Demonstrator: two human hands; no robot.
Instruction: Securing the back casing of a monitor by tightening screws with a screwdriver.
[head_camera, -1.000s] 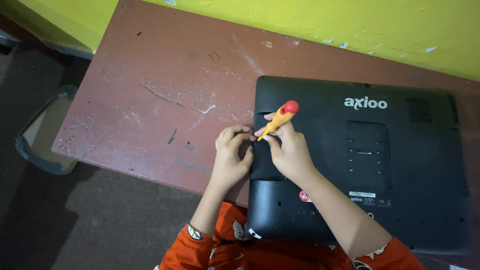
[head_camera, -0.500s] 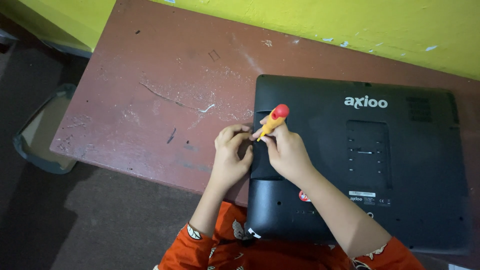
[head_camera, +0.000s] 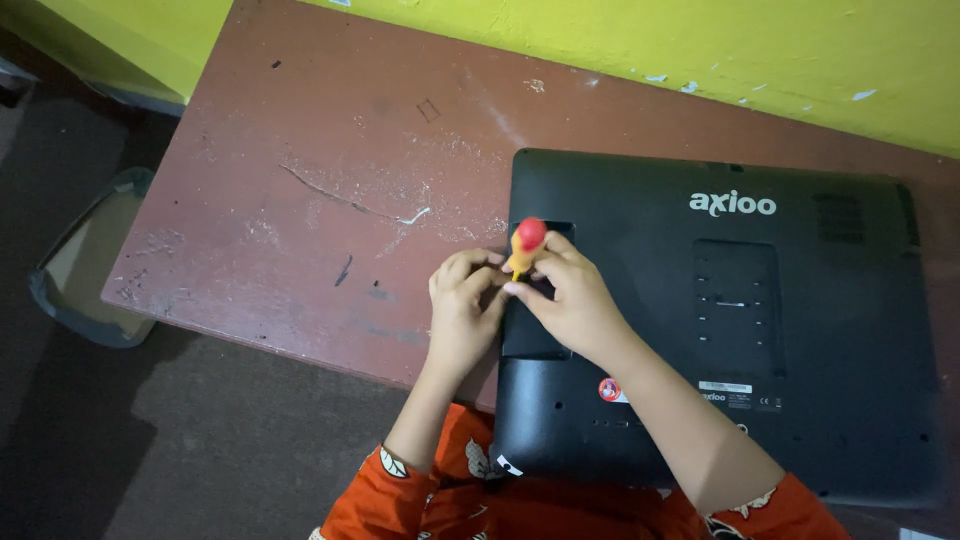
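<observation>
The screwdriver (head_camera: 524, 243), with a red cap and yellow-orange handle, stands close to upright over the left edge of the black device (head_camera: 720, 320), which lies back-side up on the counter (head_camera: 300, 200). Seen from above, its long axis runs almost straight toward the camera, the cap tipped slightly toward 12 o'clock; the tip is hidden beneath the hands and its seat cannot be confirmed.

The right hand (head_camera: 565, 300) lies at 4 o'clock from the cap, its fingers (head_camera: 548, 262) closed around the handle just below the cap. The left hand (head_camera: 465, 310) lies at 8 o'clock, its fingers (head_camera: 470, 270) curled together against the lower shaft region, touching the right hand; whether they pinch the shaft or merely steady it cannot be told. The right hand is the nearer to the handle and carries the grip.

Both hands sit over a recessed rectangular panel (head_camera: 535, 335) at the device's left side. A second panel with small holes (head_camera: 735, 300) lies at 3 o'clock, well apart. The counter surface is reddish-brown and scratched. A yellow wall (head_camera: 700, 50) bounds it at 12 o'clock. A grey tray-like object (head_camera: 80, 260) rests on the dark floor at 9 o'clock, well apart.
</observation>
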